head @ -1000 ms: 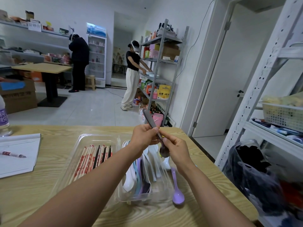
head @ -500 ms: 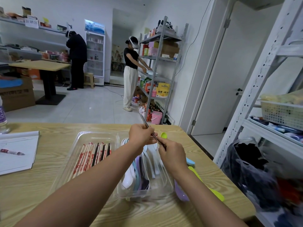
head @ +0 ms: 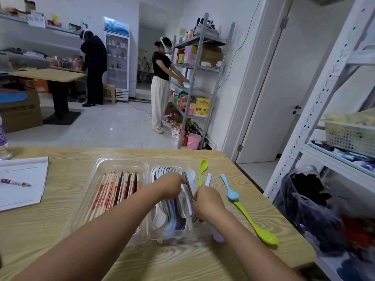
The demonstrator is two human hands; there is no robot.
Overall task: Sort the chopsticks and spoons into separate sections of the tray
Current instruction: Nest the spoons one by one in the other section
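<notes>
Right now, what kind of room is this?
Probably a small shop or stockroom: metal shelves hold boxes and bottles, a glass-door drinks fridge stands by the wall, and a cardboard box sits on the floor.

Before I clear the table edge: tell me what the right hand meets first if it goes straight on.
Probably the white spoon handle just beyond the right hand; depth is unclear.

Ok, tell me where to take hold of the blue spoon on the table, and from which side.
Pinch the blue spoon at mid-handle, coming from above with the right hand. It lies flat on the table, bowl toward the person and close to the big green spoon; the far handle has bare table either side.
</notes>
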